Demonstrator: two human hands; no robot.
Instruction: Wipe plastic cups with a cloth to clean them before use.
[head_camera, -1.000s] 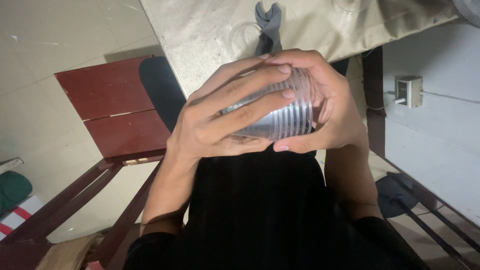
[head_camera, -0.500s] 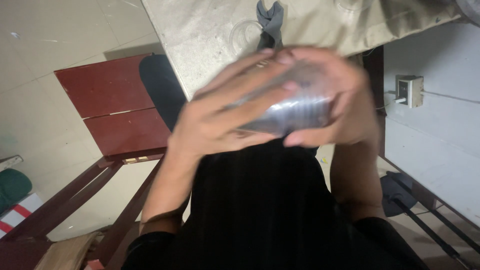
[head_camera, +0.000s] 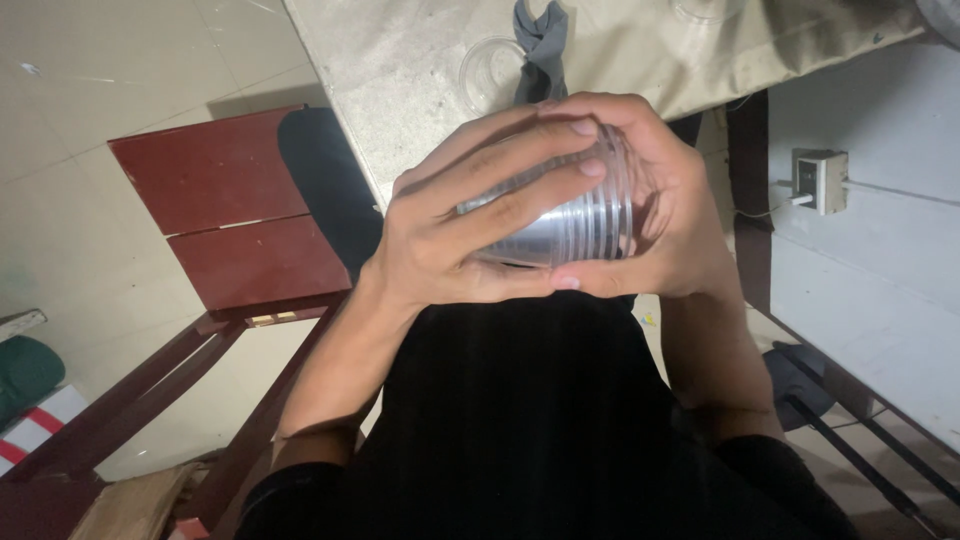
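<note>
A clear ribbed plastic cup lies on its side between both hands, above my lap in dark clothing. My left hand wraps over its top and front, with the fingers spread across the ribs. Cupping the right end and underside of the cup is my right hand, thumb beneath. Much of the cup is hidden by fingers.
A pale stained table lies ahead, with another clear cup and a dark grey cloth on it. A dark red wooden chair stands at the left. A wall socket box is at the right.
Both hands blurred in a quick motion around the cup half a second ago and are now still again in nearly the same grip.
</note>
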